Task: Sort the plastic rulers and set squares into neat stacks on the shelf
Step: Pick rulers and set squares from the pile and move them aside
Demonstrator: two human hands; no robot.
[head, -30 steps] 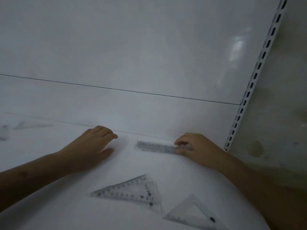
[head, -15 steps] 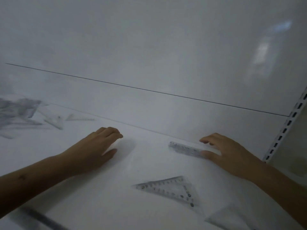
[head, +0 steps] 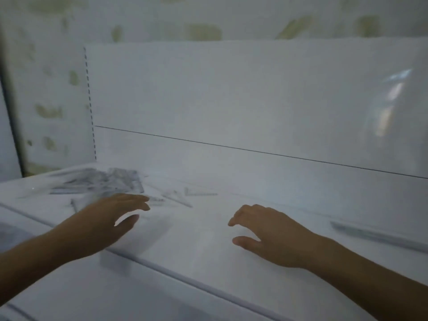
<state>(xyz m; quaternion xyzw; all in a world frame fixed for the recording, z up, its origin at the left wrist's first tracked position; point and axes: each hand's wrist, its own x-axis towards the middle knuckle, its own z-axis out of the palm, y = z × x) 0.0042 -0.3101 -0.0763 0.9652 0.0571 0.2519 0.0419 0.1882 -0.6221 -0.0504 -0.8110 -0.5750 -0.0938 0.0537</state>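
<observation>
A blurred heap of clear plastic rulers and set squares (head: 102,181) lay flat at the far left of the white shelf (head: 208,237), overlapping at odd angles, their dark scale marks smeared grey. Just to its right, two loose set squares (head: 178,198) lay flat near the back wall, close together. Well apart, at the far right, a single clear ruler (head: 375,235) lay flat along the back of the shelf.
</observation>
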